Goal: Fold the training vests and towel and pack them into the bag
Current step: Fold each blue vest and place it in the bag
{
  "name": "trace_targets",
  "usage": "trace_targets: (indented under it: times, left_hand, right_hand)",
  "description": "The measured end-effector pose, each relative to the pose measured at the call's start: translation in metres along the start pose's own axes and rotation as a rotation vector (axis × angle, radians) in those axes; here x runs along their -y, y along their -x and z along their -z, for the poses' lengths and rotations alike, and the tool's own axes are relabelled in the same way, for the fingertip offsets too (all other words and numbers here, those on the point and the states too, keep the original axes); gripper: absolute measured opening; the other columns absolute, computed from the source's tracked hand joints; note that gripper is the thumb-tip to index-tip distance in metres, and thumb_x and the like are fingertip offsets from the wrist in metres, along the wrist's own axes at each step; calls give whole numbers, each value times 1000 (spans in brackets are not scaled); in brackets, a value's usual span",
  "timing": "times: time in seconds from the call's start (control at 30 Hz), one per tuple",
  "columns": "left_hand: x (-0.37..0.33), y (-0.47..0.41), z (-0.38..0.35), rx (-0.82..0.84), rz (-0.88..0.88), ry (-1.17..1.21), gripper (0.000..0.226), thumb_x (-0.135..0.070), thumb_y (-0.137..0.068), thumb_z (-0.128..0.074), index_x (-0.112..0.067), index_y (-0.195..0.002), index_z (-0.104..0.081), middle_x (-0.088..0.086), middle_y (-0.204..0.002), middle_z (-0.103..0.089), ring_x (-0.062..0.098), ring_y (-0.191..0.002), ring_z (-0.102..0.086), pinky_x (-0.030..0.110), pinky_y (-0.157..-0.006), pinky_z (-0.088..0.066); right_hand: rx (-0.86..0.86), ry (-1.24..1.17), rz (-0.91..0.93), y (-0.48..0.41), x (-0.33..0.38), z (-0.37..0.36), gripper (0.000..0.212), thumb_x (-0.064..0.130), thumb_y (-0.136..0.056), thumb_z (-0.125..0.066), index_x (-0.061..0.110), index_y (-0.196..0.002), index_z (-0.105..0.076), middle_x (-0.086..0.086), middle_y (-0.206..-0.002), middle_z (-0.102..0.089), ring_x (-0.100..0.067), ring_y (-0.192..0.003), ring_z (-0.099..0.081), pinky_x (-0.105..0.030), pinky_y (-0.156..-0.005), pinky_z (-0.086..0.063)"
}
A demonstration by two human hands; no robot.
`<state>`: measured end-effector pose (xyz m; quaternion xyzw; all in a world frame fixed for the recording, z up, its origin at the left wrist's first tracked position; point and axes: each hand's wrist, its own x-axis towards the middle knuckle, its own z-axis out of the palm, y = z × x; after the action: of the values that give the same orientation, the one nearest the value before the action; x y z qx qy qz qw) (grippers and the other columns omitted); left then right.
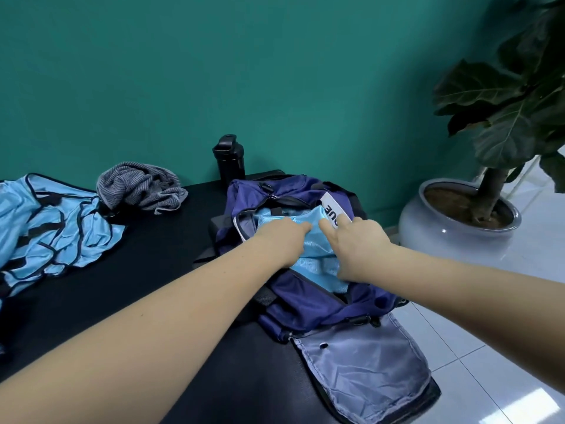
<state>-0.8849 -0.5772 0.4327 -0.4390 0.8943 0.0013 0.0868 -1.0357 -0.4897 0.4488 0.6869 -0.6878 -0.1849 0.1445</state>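
Item under inspection: one light-blue vest, folded into a compact pad. It lies in the open main compartment of the navy bag, and its near edge sits over the zip opening rather than fully below it. More light-blue cloth shows deeper inside. I cannot tell whether that is a second vest or part of the same one.

The left grip lies on the far left part of the vest, knuckles up, with its fingers bent down into the cloth. I cannot tell whether it pinches the fabric or only presses it. The right grip is released, fingers spread and extended. It presses the right side of the vest, with one fingertip up against the bag's white label.

The bag's grey-lined flap hangs open toward the near edge of the table.

Outstanding items: a heap of light-blue vests with dark trim lies crumpled at the left of the table, well apart from the bag and not yet folded. I cannot count them. The grey striped towel sits bunched just beyond the heap, also unfolded.

Assessment: the packing is at an early stage. At least one vest is going in, and the heap and the towel are left to fold and pack.

Surroundings: a black bottle stands against the green wall behind the bag. A potted plant stands on the tiled floor to the right.
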Motion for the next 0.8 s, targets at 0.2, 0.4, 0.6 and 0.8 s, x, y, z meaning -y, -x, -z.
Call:
trace_targets:
  times: [0.2,0.4,0.6,0.8]
  left_hand:
    - [-6,-12,-8,6,60,-51,83,-13,-107,-52,-39,-170,-3,13,-137,-60,35,-112,-64,41,-74,-50]
    - [-13,-29,-24,63,33,-83,83,-25,-109,-53,-48,-167,3,6,-178,8,38,-164,3,59,-125,-23]
    - [-11,-45,-30,203,-29,38,66,-53,-113,-34,-54,-164,9,-5,-176,19,35,-162,18,72,-125,-3]
    - [-19,-53,-24,199,73,175,71,-65,-109,-31,-46,-168,4,-3,-179,6,34,-164,10,73,-124,-9]
  right_hand:
    - [-131,-43,-99,-9,-11,16,46,14,-83,-65,17,-114,-30,1,-77,-42,-17,-51,-36,-30,-48,-28]
    - [-276,-293,-129,-12,-32,21,28,20,-92,-57,13,-106,-33,-2,-83,-52,-33,-65,-46,-37,-56,-32]
    - [-412,-619,-116,8,-39,23,17,21,-96,-50,17,-108,-40,1,-76,-50,-40,-74,-53,-44,-64,-45]
    - [-373,-693,-82,18,-35,15,21,23,-92,-52,25,-109,-38,3,-72,-55,-34,-69,-56,-40,-59,-43]
